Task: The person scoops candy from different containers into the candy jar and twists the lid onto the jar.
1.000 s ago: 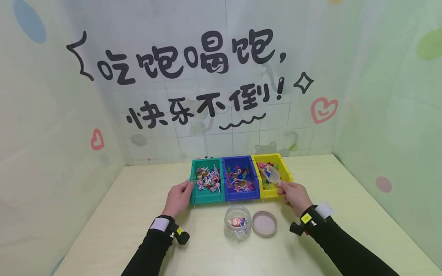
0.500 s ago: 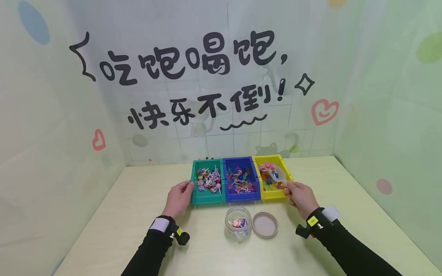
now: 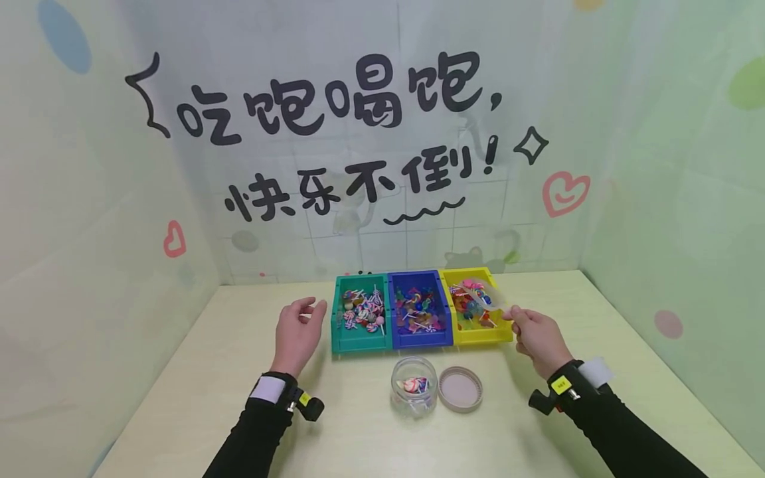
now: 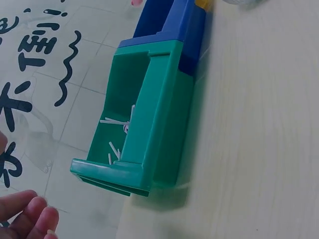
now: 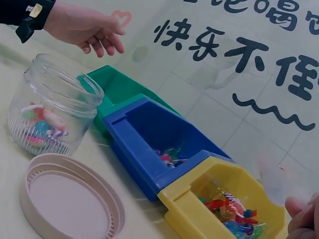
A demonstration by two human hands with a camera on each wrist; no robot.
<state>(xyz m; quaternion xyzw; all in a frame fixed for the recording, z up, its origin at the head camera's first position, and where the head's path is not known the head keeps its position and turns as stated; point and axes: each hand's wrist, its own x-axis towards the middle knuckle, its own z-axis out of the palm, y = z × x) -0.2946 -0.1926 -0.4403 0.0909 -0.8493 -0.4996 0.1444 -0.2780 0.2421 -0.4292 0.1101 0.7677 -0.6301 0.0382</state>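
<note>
My right hand (image 3: 540,340) pinches the handle of a clear plastic scoop (image 3: 493,300), its bowl over the yellow bin (image 3: 485,335). In the right wrist view the scoop is blurred at the right edge, and colourful candies (image 5: 234,211) lie in that bin. My left hand (image 3: 297,337) hovers just left of the green bin (image 3: 361,342), fingers loosely bent, holding nothing. The green bin has striped lollipops (image 3: 366,309) in it. Between the two stands the blue bin (image 3: 423,340), with mixed candies inside.
In front of the bins stands a clear glass jar (image 3: 414,399), lidless, with a few candies at its bottom. Beside it on the table (image 3: 358,431) lies a pale pink lid (image 3: 461,389). A printed wall sheet (image 3: 358,245) hangs close behind the bins.
My left hand has let go of the green bin's edge and drawn away to the left. My right hand has moved to the right with the scoop, still over the yellow bin.
</note>
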